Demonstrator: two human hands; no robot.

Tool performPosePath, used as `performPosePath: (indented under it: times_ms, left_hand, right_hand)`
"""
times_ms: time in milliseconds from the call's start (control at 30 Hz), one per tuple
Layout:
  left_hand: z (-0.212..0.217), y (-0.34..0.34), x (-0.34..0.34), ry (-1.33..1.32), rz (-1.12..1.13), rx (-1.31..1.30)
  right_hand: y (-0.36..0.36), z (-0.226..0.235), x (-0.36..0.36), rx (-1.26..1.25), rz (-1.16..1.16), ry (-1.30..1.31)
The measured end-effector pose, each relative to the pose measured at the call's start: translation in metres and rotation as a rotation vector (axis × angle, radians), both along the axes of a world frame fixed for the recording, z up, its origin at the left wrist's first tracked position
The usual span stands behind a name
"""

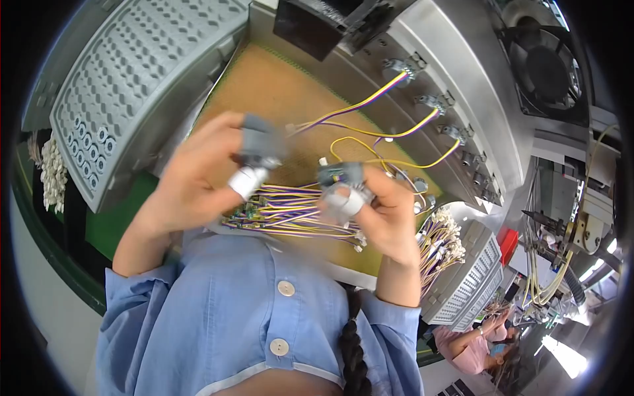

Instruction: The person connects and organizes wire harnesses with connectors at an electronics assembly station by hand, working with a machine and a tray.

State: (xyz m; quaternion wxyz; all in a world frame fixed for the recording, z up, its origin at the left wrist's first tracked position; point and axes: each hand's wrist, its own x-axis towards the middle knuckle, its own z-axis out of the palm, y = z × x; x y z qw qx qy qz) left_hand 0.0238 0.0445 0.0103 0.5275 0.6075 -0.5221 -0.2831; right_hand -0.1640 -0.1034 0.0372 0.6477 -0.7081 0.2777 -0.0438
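My left hand [201, 165] is raised over the left part of the orange-brown work mat [261, 82]. Grey and white coverings wrap its fingertips, which pinch a small metallic part [267, 162], blurred by motion. To its right, my right hand [383, 211] has its thumb and forefinger closed, also with grey and white coverings; what sits between them is too blurred to name. Below and between both hands lies a bundle of yellow, white and purple wires [297, 210] with small green boards and white connectors at the ends.
Beyond the mat, a metal fixture [456, 92] holds several round metal parts [398, 69] with wires attached. A grey dimpled tray [148, 72] with small round parts stands at left. More connector-tipped wires [439, 244] lie at right. A person in pink [472, 346] works farther off.
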Motion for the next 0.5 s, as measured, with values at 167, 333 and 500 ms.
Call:
performPosePath:
  times_ms: [167, 333, 500]
  left_hand:
    - [-0.005, -0.023, -0.029, 0.230, -0.162, -0.086]
    - [0.004, -0.029, -0.040, 0.362, -0.120, -0.015]
    - [0.010, -0.039, -0.038, 0.055, -0.092, -0.105]
  right_hand:
    - [0.003, 0.010, -0.006, -0.143, -0.016, -0.078]
    - [-0.004, 0.006, -0.017, -0.239, 0.045, -0.180]
    - [-0.003, 0.007, -0.020, -0.217, -0.027, -0.137]
